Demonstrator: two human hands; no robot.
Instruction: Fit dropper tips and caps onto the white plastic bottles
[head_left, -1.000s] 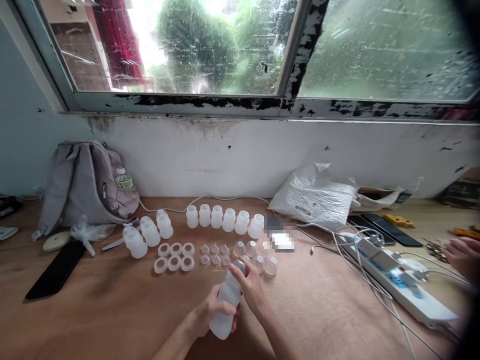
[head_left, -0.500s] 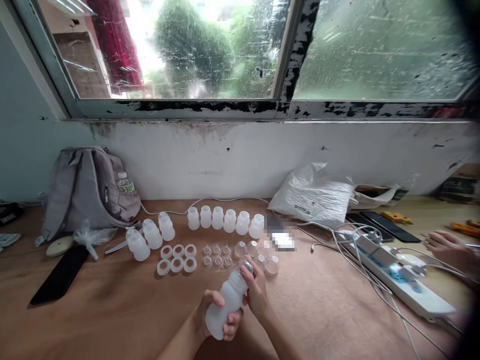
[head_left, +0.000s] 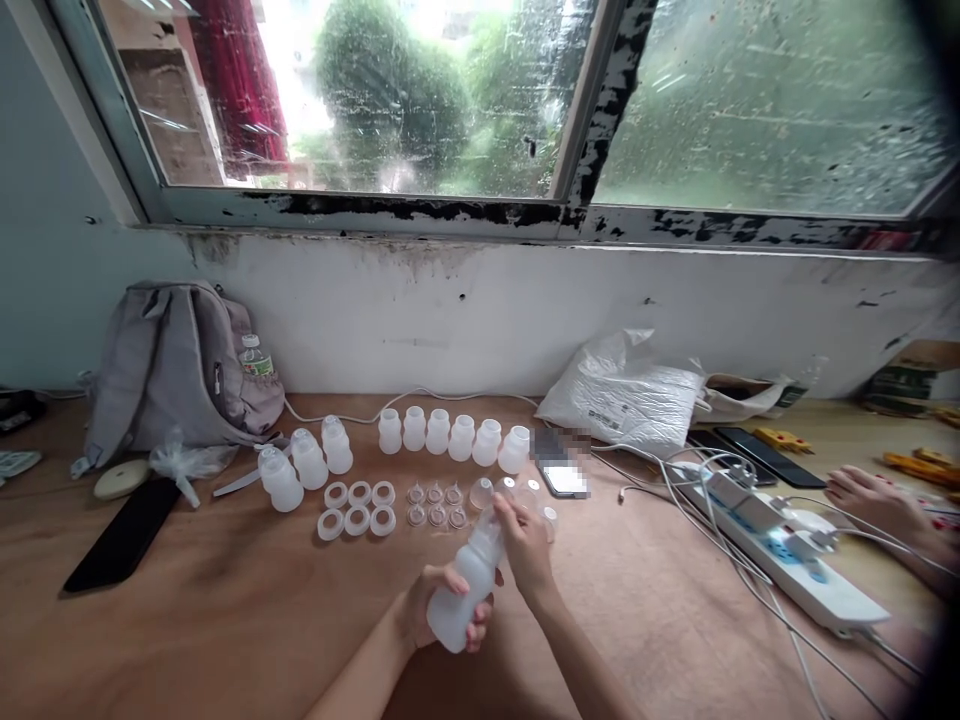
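in hand: bottle (head_left: 466, 590); left hand (head_left: 439, 610) fingers wrapped round its body; right hand (head_left: 525, 540) fingers pinched at its top
done: three capped bottles (head_left: 304, 462)
left: six open bottles (head_left: 450, 437); rings (head_left: 358, 506); teats (head_left: 435, 505) on table (head_left: 225, 620)

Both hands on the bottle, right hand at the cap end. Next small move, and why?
Probably keep the left hand steady and let the right hand finish seating the top piece. The bottle is tilted and held off the table, the right fingers wrap its neck, and the top is hidden, so whether it is seated cannot be told.
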